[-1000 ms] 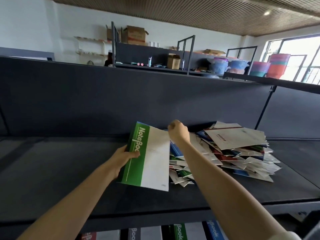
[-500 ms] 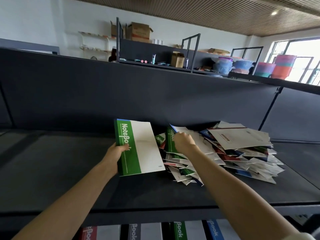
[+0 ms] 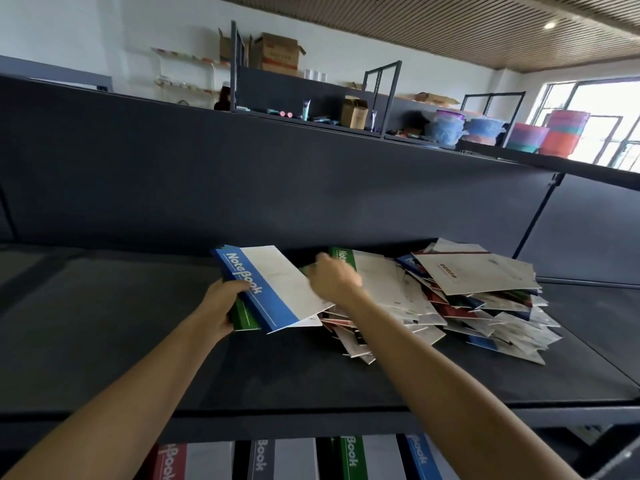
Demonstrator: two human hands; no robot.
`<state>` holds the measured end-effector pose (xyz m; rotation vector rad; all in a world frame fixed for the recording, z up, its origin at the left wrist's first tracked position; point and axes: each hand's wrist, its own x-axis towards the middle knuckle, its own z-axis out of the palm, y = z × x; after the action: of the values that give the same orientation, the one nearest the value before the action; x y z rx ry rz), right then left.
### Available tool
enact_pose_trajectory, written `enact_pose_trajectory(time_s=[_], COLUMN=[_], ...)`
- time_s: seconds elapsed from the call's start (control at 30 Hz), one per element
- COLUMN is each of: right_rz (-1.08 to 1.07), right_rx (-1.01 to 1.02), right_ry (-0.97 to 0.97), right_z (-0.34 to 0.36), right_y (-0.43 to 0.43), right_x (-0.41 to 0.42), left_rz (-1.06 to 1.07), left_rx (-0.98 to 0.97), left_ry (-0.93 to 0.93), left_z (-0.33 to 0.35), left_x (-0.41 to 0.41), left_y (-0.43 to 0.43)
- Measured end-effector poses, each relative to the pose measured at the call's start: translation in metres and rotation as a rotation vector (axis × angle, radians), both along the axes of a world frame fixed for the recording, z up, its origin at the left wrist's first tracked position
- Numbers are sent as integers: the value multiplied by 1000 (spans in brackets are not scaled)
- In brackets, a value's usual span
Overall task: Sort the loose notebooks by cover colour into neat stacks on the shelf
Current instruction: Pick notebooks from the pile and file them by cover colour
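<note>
My left hand (image 3: pixel 221 303) grips the spine side of a green-spined notebook (image 3: pixel 242 318) held above the dark shelf (image 3: pixel 104 323). A blue-spined notebook (image 3: pixel 266 289) lies on top of it, tilted. My right hand (image 3: pixel 334 280), blurred, has its fingers curled at the blue notebook's right edge. Just right of both hands lies the loose pile of notebooks (image 3: pixel 467 306), with mixed covers in red, blue and green. A green-spined one (image 3: pixel 343 258) shows at the pile's back left. On top of the pile sits a white notebook with a red title (image 3: pixel 474 271).
A dark back panel (image 3: pixel 277 188) closes off the shelf behind. On the shelf below stand notebooks with red (image 3: pixel 169 462), grey (image 3: pixel 263 459), green (image 3: pixel 349 457) and blue (image 3: pixel 419 455) spines. Boxes and plastic tubs stand on racks far behind.
My right hand drew a blue-spined notebook out of the pile and brought it left onto the green one in my left hand. The left hand stayed about where it was.
</note>
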<state>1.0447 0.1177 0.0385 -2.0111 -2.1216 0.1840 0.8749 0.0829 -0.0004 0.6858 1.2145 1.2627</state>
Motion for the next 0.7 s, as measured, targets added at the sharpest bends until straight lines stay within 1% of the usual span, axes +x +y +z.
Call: enact_pose_trajectory(time_s=[0.03,0.1,0.23,0.43,0.5,0.6,0.7], right_rz=[-74,-99,-15,72,101,90,111], right_rx=[-58,-167,-206,-325,-262,-94,6], right_ry=[-33,-118,-216,-270,-299,-362,-476], right_z=[-5,-18,-15,5,7,9,14], right_y=[7,18,22,17,15,7,-18], right_x=[12,26,31,37,33,27,3], left_rz=[8,16,12,-21,-31,-40,-51], left_rx=[-11,-12,-13,17,23,37,60], left_ry=[8,31,44,22,15,15,8], left_z=[0,-3,-6,-5,-5,-3,-1], left_x=[-2,-7,-12,-13,-13,-12,-6], left_y=[0,2,4,3,1,0,-1])
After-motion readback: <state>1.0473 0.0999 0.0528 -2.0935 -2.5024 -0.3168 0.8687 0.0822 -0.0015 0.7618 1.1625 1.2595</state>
